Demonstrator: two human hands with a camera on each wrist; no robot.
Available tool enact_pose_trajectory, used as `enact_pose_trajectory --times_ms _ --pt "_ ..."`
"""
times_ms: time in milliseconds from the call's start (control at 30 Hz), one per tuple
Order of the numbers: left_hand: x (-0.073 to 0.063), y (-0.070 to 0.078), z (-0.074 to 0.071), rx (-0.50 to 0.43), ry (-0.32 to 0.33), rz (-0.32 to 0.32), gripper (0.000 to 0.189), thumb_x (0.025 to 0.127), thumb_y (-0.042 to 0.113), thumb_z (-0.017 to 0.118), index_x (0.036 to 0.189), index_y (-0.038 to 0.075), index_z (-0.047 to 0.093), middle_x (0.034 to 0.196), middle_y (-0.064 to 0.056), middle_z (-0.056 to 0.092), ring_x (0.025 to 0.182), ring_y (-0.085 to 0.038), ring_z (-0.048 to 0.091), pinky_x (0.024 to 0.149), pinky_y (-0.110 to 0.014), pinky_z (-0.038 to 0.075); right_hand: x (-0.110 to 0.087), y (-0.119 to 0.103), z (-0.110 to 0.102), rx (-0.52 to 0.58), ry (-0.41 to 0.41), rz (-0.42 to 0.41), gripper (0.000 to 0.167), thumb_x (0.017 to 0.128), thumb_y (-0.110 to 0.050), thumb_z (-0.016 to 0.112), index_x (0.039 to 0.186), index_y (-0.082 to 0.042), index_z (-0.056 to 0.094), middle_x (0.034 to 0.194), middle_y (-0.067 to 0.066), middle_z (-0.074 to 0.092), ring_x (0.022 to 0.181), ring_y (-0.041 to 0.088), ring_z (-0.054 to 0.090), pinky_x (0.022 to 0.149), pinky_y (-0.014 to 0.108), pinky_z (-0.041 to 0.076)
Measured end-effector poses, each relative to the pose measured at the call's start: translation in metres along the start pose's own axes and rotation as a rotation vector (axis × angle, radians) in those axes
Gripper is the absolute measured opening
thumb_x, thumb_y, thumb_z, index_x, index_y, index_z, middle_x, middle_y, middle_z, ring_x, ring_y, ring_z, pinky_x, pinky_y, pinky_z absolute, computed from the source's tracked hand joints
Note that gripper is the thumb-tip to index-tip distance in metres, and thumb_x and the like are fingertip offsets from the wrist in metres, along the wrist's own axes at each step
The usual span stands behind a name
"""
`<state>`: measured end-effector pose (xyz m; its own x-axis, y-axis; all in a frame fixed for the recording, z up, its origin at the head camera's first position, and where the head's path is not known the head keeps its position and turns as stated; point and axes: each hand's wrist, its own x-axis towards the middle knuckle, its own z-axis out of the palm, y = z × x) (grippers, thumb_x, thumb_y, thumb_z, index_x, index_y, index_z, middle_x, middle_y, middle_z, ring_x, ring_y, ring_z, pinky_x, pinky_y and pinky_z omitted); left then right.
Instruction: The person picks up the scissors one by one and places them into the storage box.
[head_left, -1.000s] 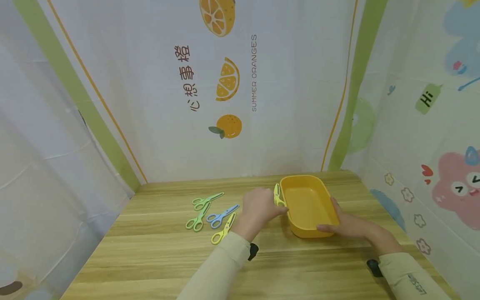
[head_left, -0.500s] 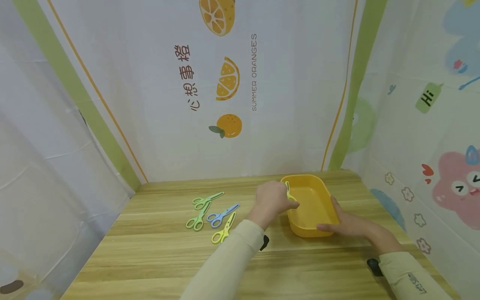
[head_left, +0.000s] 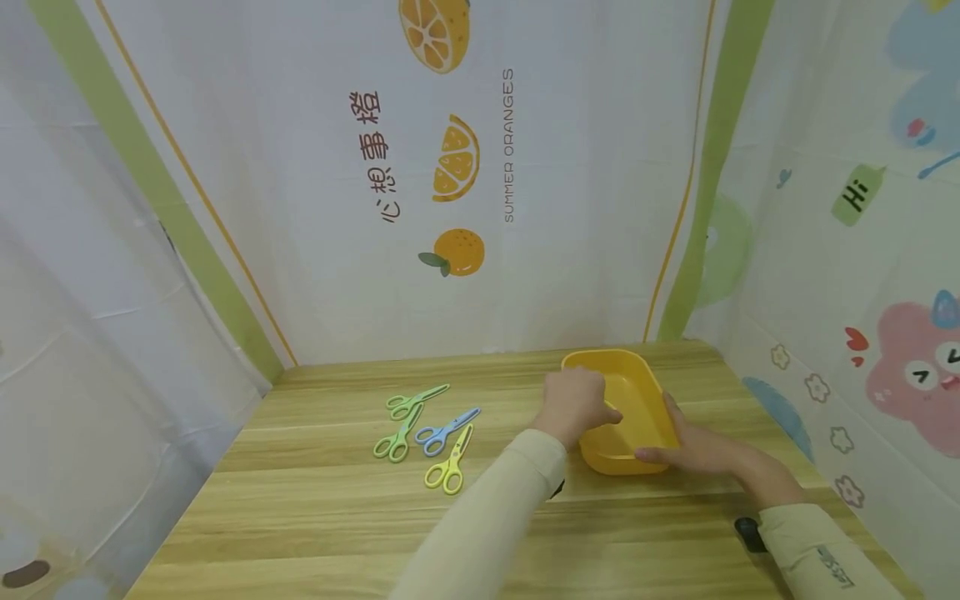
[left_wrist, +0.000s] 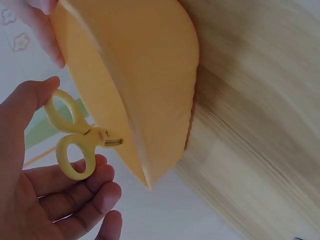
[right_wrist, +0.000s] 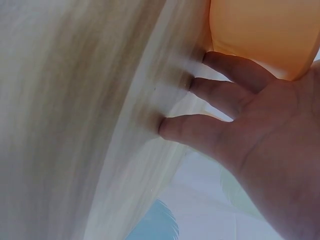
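My left hand (head_left: 573, 404) is over the left side of a yellow plastic box (head_left: 622, 465). It pinches a pair of yellow scissors (left_wrist: 93, 137) by the handle rings, thumb on one ring and fingers at the other. In the left wrist view the blades pass behind the box rim and are mostly hidden. The right hand (head_left: 701, 450) grips the box at its near right corner, thumb over the rim. In the right wrist view several of its fingers (right_wrist: 195, 129) reach down to the tabletop outside the box wall.
Left of the box, two green scissors (head_left: 405, 427), a blue pair (head_left: 446, 432) and another yellow pair (head_left: 456, 457) lie close together on the wooden table (head_left: 315, 517). A printed curtain (head_left: 585, 250) hangs behind the table's far edge, with another at the right.
My left hand has carried the yellow scissors rightward, from beside the box's left wall to over its inside. The right hand and the box have stayed put.
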<state>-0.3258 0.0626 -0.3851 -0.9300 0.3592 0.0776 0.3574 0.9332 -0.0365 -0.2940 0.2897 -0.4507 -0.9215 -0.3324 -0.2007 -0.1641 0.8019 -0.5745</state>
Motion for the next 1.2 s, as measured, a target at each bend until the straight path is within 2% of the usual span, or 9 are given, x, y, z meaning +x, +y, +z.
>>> enact_pose_trajectory --times_ms 133,267,367,533,633,867,1000,1100,1200 --pt "0.006 0.005 -0.002 -0.030 -0.019 -0.012 0.044 0.087 0.067 0.078 0.074 0.027 0.065 0.076 0.013 0.066 0.080 -0.008 0.065 0.077 -0.036 0.056 0.001 0.000 0.000 0.000 0.002 -0.005 0.131 0.097 -0.060 0.069 0.160 0.013 -0.019 0.157 0.052 0.028 0.139 0.059 0.052 0.114 0.069 0.042" --pt "0.012 0.009 -0.008 -0.065 -0.044 -0.048 0.036 0.087 0.066 0.079 0.092 0.030 0.078 0.099 0.015 0.077 0.097 -0.008 0.071 0.093 -0.038 0.057 0.002 0.000 -0.001 0.000 -0.004 0.003 0.131 0.097 -0.061 0.069 0.160 0.012 -0.020 0.159 0.052 0.024 0.141 0.062 0.048 0.113 0.071 0.041" --pt "0.015 0.012 -0.011 -0.074 -0.066 -0.075 0.040 0.087 0.067 0.078 0.104 0.031 0.081 0.110 0.015 0.079 0.098 -0.007 0.071 0.097 -0.037 0.057 0.002 -0.001 -0.001 0.000 -0.013 0.006 0.132 0.096 -0.062 0.068 0.161 0.011 -0.020 0.159 0.052 0.023 0.142 0.064 0.045 0.113 0.072 0.041" --pt "0.022 0.017 -0.011 -0.099 -0.087 -0.111 0.041 0.088 0.069 0.076 0.096 0.029 0.080 0.104 0.014 0.078 0.085 -0.006 0.069 0.092 -0.033 0.058 0.002 -0.003 -0.004 0.007 -0.018 0.006 0.132 0.097 -0.062 0.068 0.161 0.010 -0.022 0.161 0.050 0.020 0.144 0.064 0.041 0.114 0.073 0.039" --pt "0.025 0.021 -0.007 -0.121 -0.088 -0.120 0.042 0.087 0.070 0.076 0.088 0.028 0.078 0.099 0.014 0.078 0.085 -0.006 0.069 0.093 -0.032 0.058 0.001 -0.004 -0.006 0.003 -0.015 0.005 0.132 0.097 -0.062 0.068 0.161 0.009 -0.022 0.161 0.051 0.020 0.144 0.065 0.041 0.113 0.073 0.040" --pt "0.022 0.040 0.003 -0.097 -0.124 -0.126 0.049 0.084 0.078 0.072 0.095 0.031 0.080 0.093 0.015 0.074 0.083 -0.005 0.067 0.082 -0.031 0.055 -0.003 -0.006 -0.006 0.006 -0.008 -0.002 0.131 0.097 -0.061 0.068 0.161 0.010 -0.022 0.161 0.051 0.017 0.146 0.066 0.036 0.115 0.074 0.037" --pt "0.021 0.051 0.005 -0.116 -0.121 -0.140 0.053 0.085 0.082 0.067 0.092 0.031 0.078 0.089 0.014 0.072 0.079 -0.006 0.065 0.076 -0.032 0.053 -0.004 -0.004 -0.004 0.005 -0.008 -0.009 0.129 0.098 -0.059 0.068 0.161 0.010 -0.021 0.161 0.051 0.019 0.146 0.066 0.036 0.114 0.074 0.038" --pt "0.020 0.053 0.004 -0.157 -0.139 -0.133 0.058 0.090 0.082 0.060 0.082 0.027 0.074 0.080 0.012 0.067 0.071 -0.007 0.060 0.068 -0.031 0.051 -0.004 -0.003 -0.002 0.008 -0.009 -0.011 0.129 0.099 -0.059 0.067 0.161 0.010 -0.023 0.160 0.052 0.019 0.145 0.067 0.036 0.113 0.075 0.038" --pt "0.021 0.051 0.002 -0.190 -0.150 -0.136 0.062 0.096 0.081 0.053 0.077 0.025 0.070 0.073 0.009 0.062 0.067 -0.009 0.056 0.070 -0.032 0.051 -0.003 -0.003 0.000 0.018 -0.010 -0.004 0.129 0.098 -0.060 0.068 0.161 0.007 -0.024 0.160 0.052 0.018 0.146 0.068 0.034 0.114 0.076 0.037"
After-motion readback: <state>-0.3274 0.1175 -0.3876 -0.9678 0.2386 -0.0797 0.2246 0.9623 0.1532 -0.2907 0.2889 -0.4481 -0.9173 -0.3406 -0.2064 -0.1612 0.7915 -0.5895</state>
